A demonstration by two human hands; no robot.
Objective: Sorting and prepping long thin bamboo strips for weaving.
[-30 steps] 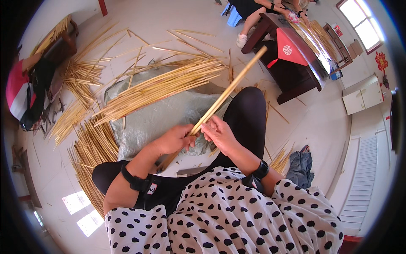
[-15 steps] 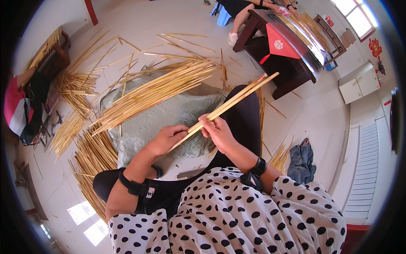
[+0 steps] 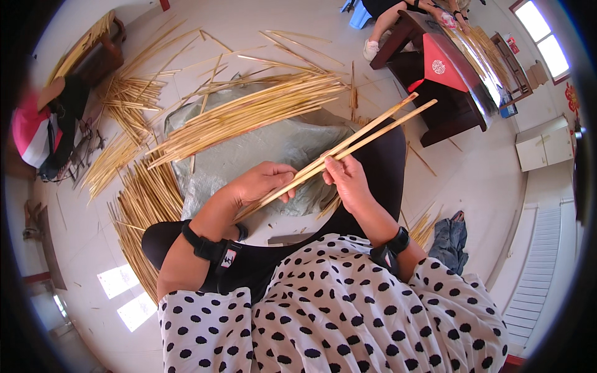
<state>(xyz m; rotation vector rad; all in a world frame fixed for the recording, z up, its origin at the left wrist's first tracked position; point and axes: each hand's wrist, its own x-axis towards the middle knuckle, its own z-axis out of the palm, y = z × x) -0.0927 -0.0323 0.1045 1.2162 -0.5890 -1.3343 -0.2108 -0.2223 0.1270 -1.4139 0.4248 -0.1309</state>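
Note:
A few long, pale yellow plant stalks (image 3: 373,138) slant across my lap, their upper ends spread apart toward the upper right. My right hand (image 3: 349,180) pinches them near the middle between thumb and fingers. Lower down, my left hand (image 3: 268,184) is wrapped round the same stalks, and their lower ends run past it toward my left knee. Just beyond my hands, a thick layer of similar stalks (image 3: 249,118) lies over a grey-green plastic sheet (image 3: 249,153).
Upright bundled stalks (image 3: 146,199) stand by my left knee. More loose stalks (image 3: 134,99) are strewn on the tiled floor. A dark wooden table (image 3: 457,115) with a red cloth stands at far right, where another person works. Dark clothing (image 3: 450,244) lies to my right.
The stalks' upper ends have fanned apart, where before they lay close together. My view has shifted, so the room sits farther right and higher.

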